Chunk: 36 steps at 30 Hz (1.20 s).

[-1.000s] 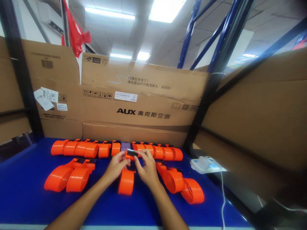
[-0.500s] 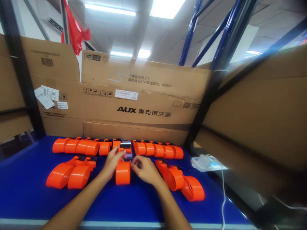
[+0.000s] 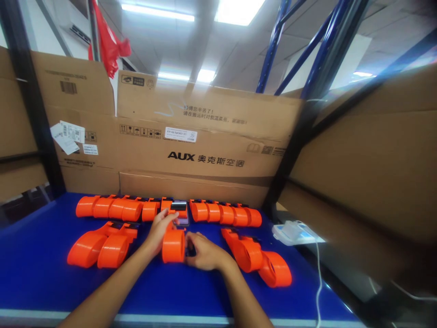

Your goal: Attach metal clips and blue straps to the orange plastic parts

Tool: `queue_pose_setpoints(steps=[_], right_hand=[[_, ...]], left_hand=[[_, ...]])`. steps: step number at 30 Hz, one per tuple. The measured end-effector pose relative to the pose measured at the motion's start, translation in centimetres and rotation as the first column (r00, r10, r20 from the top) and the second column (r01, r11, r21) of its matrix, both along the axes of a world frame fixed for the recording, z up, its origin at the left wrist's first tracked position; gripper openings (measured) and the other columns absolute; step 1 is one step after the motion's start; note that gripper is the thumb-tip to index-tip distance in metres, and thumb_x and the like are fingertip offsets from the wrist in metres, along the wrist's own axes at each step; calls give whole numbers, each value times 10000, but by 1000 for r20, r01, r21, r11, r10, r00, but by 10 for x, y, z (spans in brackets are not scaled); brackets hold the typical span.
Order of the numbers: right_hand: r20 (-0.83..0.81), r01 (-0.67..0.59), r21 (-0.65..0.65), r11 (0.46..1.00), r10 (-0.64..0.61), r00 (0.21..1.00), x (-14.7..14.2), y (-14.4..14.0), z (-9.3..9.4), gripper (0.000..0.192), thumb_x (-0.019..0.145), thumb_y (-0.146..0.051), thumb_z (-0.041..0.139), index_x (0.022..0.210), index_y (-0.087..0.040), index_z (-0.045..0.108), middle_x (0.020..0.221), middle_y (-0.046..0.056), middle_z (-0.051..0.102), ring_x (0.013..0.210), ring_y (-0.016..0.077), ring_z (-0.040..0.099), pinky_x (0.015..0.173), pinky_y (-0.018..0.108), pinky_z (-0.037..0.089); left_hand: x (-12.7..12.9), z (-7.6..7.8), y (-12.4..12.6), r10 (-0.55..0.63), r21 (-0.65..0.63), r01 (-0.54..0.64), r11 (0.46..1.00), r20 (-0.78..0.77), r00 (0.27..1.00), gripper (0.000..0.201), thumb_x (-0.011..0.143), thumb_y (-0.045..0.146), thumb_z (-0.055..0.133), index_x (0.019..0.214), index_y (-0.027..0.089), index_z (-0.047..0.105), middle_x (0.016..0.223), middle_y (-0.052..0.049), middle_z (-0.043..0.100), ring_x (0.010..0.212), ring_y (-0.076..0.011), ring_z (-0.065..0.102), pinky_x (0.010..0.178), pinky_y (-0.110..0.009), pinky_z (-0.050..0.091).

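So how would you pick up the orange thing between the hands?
Probably by the round drum end of the orange dispenser, from above, fingers on its two flat sides. It lies with the drum toward the person and the narrow black-tipped end pointing away, so the drum is the widest, nearest part. The left hand touches its far end, and the right hand rests against its right side.
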State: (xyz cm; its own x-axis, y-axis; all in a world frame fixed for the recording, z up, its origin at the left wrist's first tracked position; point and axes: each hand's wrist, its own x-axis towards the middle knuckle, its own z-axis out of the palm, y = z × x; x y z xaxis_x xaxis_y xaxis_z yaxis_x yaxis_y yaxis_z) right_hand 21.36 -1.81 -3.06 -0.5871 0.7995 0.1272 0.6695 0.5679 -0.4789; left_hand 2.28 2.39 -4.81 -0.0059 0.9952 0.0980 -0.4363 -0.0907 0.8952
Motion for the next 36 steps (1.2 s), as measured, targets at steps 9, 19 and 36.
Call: queue_pose_setpoints(steps=[9, 19, 36], right_hand=[[-326, 284, 95, 954, -239, 915, 6, 15, 1, 179, 903, -335, 563, 972, -226, 687, 903, 48, 729, 844, 234, 662, 699, 269, 442], [-704, 308, -10, 951, -225, 673, 6, 36, -13, 282, 888, -359, 544, 1072, -214, 700, 1040, 58, 736, 997, 263, 656, 908, 380, 476], [-627, 222, 32, 975, -153, 764, -1, 24, -6, 351, 972, -413, 464, 1184, -216, 663, 1033, 70, 728, 990, 264, 658, 902, 383, 493]], left_hand=[[5, 5, -10, -27, 102, 46, 994, -177, 984, 444, 706, 424, 806, 1013, 148, 645, 717, -9, 660, 582, -117, 599, 554, -217, 486], [8, -1, -10, -21, 145, 67, 987, -302, 953, 385, 752, 432, 756, 996, 157, 645, 685, 6, 629, 563, -119, 578, 516, -211, 466], [10, -14, -5, -74, 110, 125, 986, -384, 921, 380, 743, 419, 745, 1007, 157, 667, 709, -17, 663, 628, -158, 614, 560, -246, 473]])
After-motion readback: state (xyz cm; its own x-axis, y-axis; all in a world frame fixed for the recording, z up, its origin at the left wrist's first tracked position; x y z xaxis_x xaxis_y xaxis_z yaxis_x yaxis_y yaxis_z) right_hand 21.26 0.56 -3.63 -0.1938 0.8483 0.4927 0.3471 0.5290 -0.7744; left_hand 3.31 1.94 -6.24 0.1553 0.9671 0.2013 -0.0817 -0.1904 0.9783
